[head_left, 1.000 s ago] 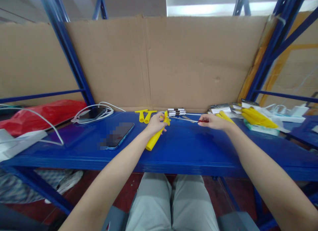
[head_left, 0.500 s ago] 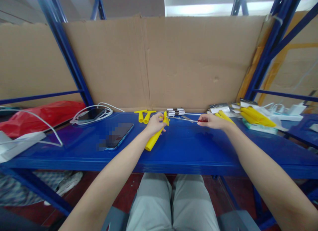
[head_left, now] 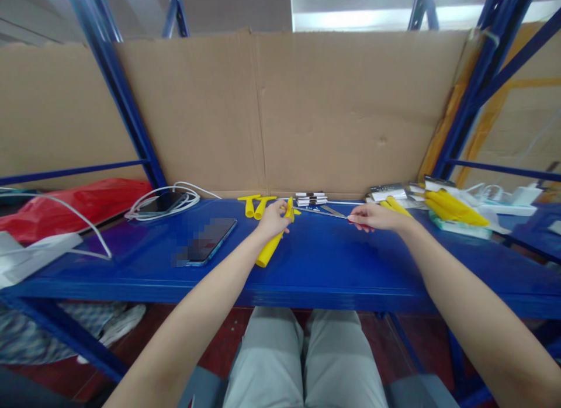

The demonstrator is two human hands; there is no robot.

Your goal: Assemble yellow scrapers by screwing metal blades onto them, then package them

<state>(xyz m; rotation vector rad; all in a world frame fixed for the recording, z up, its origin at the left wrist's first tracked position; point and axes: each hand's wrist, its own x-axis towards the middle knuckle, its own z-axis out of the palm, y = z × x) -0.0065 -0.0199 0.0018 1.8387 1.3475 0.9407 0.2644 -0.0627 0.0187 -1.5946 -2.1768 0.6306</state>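
Note:
My left hand (head_left: pixel 274 220) is closed around a yellow T-shaped scraper handle (head_left: pixel 269 251), its thick end slanting down toward me. Fingers of my right hand (head_left: pixel 368 215) pinch the red grip of what looks like a thin screwdriver (head_left: pixel 342 215), whose metal shaft points left at the scraper's head. Where its tip meets the head is too small to make out. A flat grey metal blade (head_left: pixel 332 210) lies just behind the shaft, with tiny pieces near it. Two more yellow scraper handles (head_left: pixel 259 208) rest behind my left hand.
A phone (head_left: pixel 213 240) lies left on the blue table (head_left: pixel 324 268). Behind stand a stack of small black-and-white packs (head_left: pixel 311 199) and a cardboard wall (head_left: pixel 315 110). Yellow pieces (head_left: pixel 456 208) and packets are at right; coiled white cable (head_left: pixel 188 197) and a red bag (head_left: pixel 79 206) at left.
My right hand has turned slightly, and more of the red grip shows below its fingers. My left hand and the scraper handle stay almost where they were.

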